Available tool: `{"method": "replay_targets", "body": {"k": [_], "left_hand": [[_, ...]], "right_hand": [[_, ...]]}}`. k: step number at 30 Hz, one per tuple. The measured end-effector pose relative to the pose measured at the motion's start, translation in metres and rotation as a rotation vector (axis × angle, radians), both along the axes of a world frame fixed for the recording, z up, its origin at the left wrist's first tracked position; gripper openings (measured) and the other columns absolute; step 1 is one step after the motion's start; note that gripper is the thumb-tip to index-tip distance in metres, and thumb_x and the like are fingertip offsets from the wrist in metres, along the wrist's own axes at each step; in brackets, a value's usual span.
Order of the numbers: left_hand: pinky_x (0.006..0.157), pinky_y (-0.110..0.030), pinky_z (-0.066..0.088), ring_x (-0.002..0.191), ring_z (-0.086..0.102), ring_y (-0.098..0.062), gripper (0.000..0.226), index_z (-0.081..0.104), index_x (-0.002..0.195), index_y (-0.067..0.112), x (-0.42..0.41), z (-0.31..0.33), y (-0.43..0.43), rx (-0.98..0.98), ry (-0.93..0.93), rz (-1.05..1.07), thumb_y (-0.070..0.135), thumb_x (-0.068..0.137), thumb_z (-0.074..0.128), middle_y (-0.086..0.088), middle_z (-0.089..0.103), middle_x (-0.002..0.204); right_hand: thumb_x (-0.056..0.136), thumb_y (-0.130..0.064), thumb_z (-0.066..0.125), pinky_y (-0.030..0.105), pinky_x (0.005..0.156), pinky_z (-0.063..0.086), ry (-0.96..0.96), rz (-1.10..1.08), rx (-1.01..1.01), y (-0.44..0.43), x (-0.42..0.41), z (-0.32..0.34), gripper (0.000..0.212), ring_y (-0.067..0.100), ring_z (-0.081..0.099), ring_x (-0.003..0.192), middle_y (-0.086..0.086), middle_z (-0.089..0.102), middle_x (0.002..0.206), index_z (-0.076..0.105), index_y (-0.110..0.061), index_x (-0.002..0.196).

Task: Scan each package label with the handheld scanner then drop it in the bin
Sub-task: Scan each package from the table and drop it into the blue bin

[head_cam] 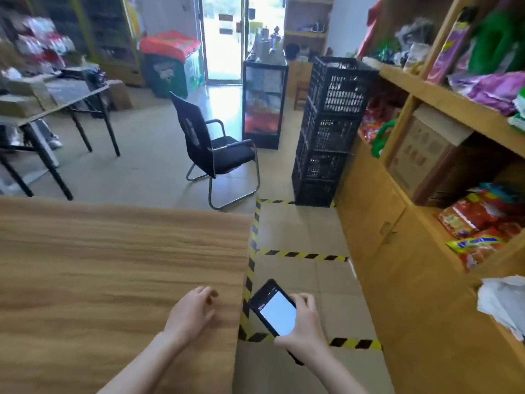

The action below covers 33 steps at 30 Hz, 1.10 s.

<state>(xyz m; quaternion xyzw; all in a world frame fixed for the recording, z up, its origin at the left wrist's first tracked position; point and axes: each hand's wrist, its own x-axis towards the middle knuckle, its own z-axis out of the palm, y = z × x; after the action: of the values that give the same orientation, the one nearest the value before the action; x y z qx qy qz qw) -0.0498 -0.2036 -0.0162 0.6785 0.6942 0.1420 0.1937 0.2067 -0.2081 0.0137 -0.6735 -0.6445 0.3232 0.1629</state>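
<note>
My right hand [305,328] grips a black handheld scanner [274,311] with a lit white screen, held over the floor just right of the table's edge. My left hand [193,311] hovers over the wooden table [113,265] near its right edge, fingers loosely curled and holding nothing. No package or bin for dropping shows near my hands.
Yellow-black hazard tape [301,255] marks squares on the tiled floor. Stacked black crates [326,132] stand ahead on the right beside wooden shelves [426,194] full of snack bags. A black chair [216,155] and a glass cabinet [264,103] stand beyond the table.
</note>
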Motion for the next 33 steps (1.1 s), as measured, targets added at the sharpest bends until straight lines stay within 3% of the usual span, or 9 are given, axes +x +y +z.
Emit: {"method": "replay_targets", "body": {"k": [13, 19, 23, 29, 33], "left_hand": [[0.083, -0.016, 0.051, 0.098, 0.058, 0.004, 0.035, 0.057, 0.124, 0.030, 0.046, 0.000, 0.087, 0.032, -0.072, 0.291, 0.029, 0.089, 0.065, 0.016, 0.060, 0.112], [0.092, -0.021, 0.050, 0.103, 0.056, 0.001, 0.033, 0.057, 0.123, 0.028, 0.009, -0.027, 0.135, -0.035, -0.125, 0.399, 0.024, 0.090, 0.064, 0.014, 0.058, 0.115], [0.097, -0.022, 0.045, 0.111, 0.054, -0.005, 0.038, 0.056, 0.127, 0.023, -0.024, -0.044, 0.177, -0.041, -0.136, 0.481, 0.022, 0.090, 0.064, 0.011, 0.056, 0.118], [0.099, -0.023, 0.040, 0.117, 0.046, -0.010, 0.042, 0.052, 0.131, 0.025, -0.057, -0.056, 0.211, -0.028, -0.159, 0.591, 0.029, 0.091, 0.061, 0.009, 0.049, 0.121], [0.111, -0.023, 0.029, 0.134, 0.029, -0.012, 0.056, 0.040, 0.142, 0.026, -0.061, -0.066, 0.210, -0.072, -0.141, 0.677, 0.040, 0.091, 0.060, 0.008, 0.038, 0.141]], "right_hand": [[0.057, -0.023, 0.082, 0.029, 0.096, 0.048, 0.029, 0.278, -0.020, 0.165, 0.037, 0.021, 0.090, 0.015, 0.037, 0.112, -0.007, 0.028, 0.121, 0.036, -0.020, 0.134], [0.058, -0.025, 0.082, 0.027, 0.095, 0.046, -0.021, 0.404, -0.075, 0.239, -0.008, 0.008, 0.093, 0.014, 0.036, 0.111, -0.007, 0.029, 0.117, 0.034, -0.023, 0.137], [0.057, -0.031, 0.083, 0.020, 0.084, 0.041, -0.061, 0.476, -0.091, 0.292, -0.049, -0.004, 0.098, 0.011, 0.035, 0.104, -0.009, 0.026, 0.110, 0.033, -0.024, 0.140], [0.052, -0.043, 0.079, 0.027, 0.090, 0.045, -0.167, 0.497, -0.076, 0.350, -0.111, -0.021, 0.099, 0.017, 0.041, 0.112, -0.012, 0.032, 0.115, 0.035, -0.028, 0.139], [0.053, -0.042, 0.078, 0.030, 0.092, 0.046, -0.217, 0.537, -0.090, 0.369, -0.148, -0.037, 0.098, 0.018, 0.042, 0.112, -0.008, 0.036, 0.122, 0.036, -0.028, 0.139]]}}
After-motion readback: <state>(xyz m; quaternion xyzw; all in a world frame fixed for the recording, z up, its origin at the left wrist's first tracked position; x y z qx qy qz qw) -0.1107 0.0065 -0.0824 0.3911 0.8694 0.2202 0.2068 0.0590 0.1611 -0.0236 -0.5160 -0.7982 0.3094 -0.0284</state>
